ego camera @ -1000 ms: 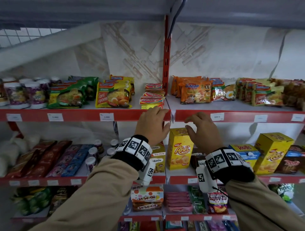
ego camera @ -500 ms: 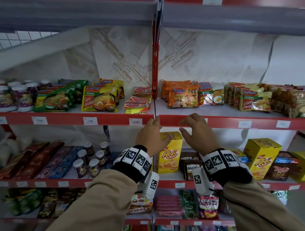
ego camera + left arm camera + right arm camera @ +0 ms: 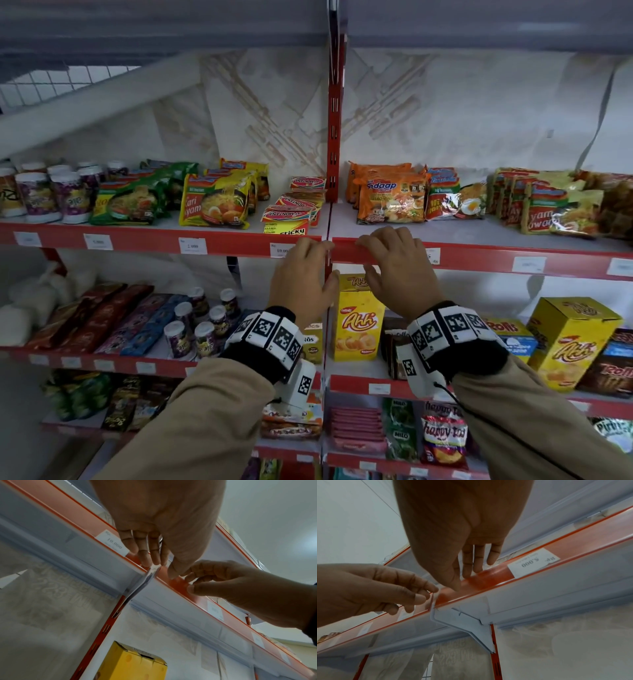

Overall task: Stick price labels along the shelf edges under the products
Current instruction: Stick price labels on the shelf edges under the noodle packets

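Note:
The red shelf edge [image 3: 479, 257] runs under noodle packets, with white price labels stuck along it. My left hand [image 3: 322, 260] rests its straight fingers on the edge at the joint between two shelf sections, just right of the "10.000" label [image 3: 111, 543]. My right hand [image 3: 366, 257] lays its fingers over the bare red strip [image 3: 488, 580] left of the "5.000" label [image 3: 533, 562], thumb below the edge. No loose label shows in either hand. In the right wrist view my left hand [image 3: 426, 593] hangs loosely curled beside the joint.
Orange noodle packets [image 3: 390, 198] sit right behind my right hand, and sticky-note packs [image 3: 291, 216] behind the left. A red upright post [image 3: 334, 137] divides the sections. A yellow snack box [image 3: 358, 318] stands on the shelf below my hands.
Both hands have risen onto the shelf edge and drawn together at the joint. The left hand slid right off the "10.000" label. The head view has shifted.

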